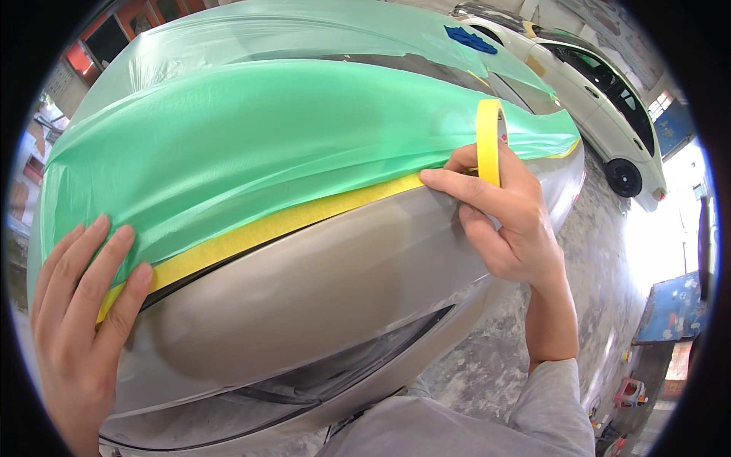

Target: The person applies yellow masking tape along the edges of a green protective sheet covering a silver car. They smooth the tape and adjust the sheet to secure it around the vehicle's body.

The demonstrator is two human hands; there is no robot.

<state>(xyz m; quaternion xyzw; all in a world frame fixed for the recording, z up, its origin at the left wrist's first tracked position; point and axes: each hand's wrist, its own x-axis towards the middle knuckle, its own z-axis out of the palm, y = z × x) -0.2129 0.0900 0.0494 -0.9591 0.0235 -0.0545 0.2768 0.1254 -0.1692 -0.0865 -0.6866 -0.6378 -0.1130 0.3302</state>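
Observation:
Green masking film (pixel 266 114) is draped over a car. A strip of yellow masking tape (pixel 304 221) runs along its near edge, beside a dark gap and the bare grey-beige body panel (pixel 327 289). My left hand (pixel 84 320) rests flat at the left end, fingers spread across film and tape. At the strip's right end, my right hand (pixel 514 206) pinches the tape with thumb and forefinger near the panel. The tape roll (pixel 488 141) stands upright in that hand; its lower part is hidden by the fingers.
A window opening (pixel 320 381) with a dark trim edge lies below the panel, close to my body. A white car (pixel 601 99) stands at the far right. On the film at the back is a blue cloth (pixel 470 39). The concrete floor (pixel 495 358) shows at right.

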